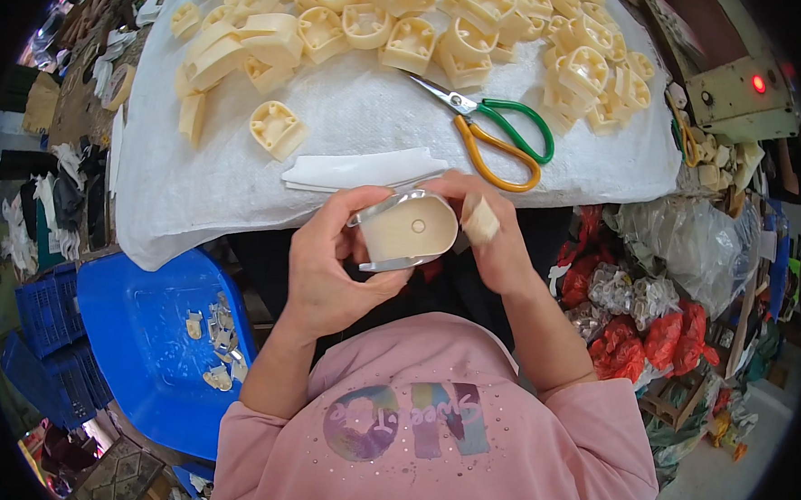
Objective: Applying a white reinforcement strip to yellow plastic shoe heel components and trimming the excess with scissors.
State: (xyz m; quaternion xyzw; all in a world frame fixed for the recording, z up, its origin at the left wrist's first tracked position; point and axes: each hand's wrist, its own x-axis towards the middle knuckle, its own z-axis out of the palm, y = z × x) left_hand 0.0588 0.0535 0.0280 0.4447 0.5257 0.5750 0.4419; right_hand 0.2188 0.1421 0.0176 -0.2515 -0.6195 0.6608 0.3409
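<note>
A cream plastic shoe heel (pixel 406 235) is held up in front of me, its flat rounded face with a small ring mark turned upward. Shiny silver covering runs around its rim. My left hand (pixel 323 255) grips it from the left, thumb along the near side. At the far right edge, the fingers of my right hand (pixel 496 232) press against it. A beige scrap or wrap (pixel 481 220) sits at the right fingers, too blurred to tell which. Just beyond lie white strips (pixel 359 168) on the cloth-covered table (pixel 233 164). Scissors (pixel 479 127) with green and orange handles lie open beyond them.
Many cream heels (pixel 367 26) are piled at the table's far side; one (pixel 277 129) lies apart. A blue tub (pixel 143 327) at my left holds several silver-covered pieces. At right are red plastic bags (pixel 654 340) and a machine box (pixel 744 98) with a red light.
</note>
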